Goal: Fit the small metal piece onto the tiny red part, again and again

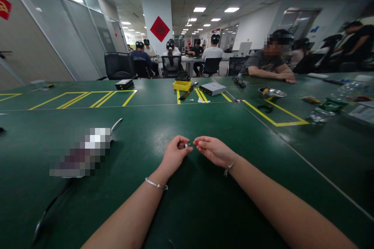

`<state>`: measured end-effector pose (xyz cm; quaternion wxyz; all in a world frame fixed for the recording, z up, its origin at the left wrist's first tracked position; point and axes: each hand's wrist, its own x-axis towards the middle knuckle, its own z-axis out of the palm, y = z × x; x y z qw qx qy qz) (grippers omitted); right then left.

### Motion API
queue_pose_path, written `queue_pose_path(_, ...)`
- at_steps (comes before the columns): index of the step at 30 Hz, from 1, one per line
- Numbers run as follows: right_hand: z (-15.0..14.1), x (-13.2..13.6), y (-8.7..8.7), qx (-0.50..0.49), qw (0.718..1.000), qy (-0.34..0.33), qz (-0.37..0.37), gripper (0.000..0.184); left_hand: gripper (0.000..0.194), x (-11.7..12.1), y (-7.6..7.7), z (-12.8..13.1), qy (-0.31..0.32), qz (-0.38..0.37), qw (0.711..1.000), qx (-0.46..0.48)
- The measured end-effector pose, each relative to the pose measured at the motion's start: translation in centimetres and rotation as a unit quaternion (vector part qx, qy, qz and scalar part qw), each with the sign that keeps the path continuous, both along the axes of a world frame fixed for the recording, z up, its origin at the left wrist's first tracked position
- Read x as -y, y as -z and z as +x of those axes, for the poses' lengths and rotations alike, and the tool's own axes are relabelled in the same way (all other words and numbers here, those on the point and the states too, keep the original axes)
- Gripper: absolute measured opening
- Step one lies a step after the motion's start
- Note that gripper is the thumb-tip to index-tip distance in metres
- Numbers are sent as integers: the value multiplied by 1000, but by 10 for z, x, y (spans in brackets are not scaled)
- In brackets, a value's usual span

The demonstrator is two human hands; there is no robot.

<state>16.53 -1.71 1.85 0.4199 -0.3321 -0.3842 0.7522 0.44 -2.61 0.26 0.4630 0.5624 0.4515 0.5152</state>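
Just above the green table (140, 140), my left hand (176, 151) is closed on a small silver and dark metal piece (187, 145), pinched between thumb and fingers. Its exact kind is too small to make out. A narrow gap away, my right hand (214, 150) pinches a tiny orange-red piece (196, 143) in its fingertips, most of it covered by them. The two pieces face each other but do not touch. Each wrist wears a thin bracelet.
A blurred-out object with a strap (84, 155) lies at left. Farther back are a black box (124, 84), a yellow tray (181, 85), a grey box (212, 88), a metal bowl (271, 93) and a plastic bottle (327, 109). A person (264, 60) leans on the far edge.
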Motion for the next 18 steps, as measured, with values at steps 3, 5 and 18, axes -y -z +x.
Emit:
queue_pose_path(3, 3, -2, 4, -2, 1000, -5, -6, 18, 17, 1, -2, 0, 8, -10, 1000, -14)
queue_pose_path(5, 4, -3, 5, -2, 1000, -7, -7, 18, 18, 2, -4, 1, 29, -19, 999, -12)
queue_pose_path(18, -17, 6, 10, 17, 997, 75, 25, 18, 12, 6, -4, 2, -44, 80, 975, -200)
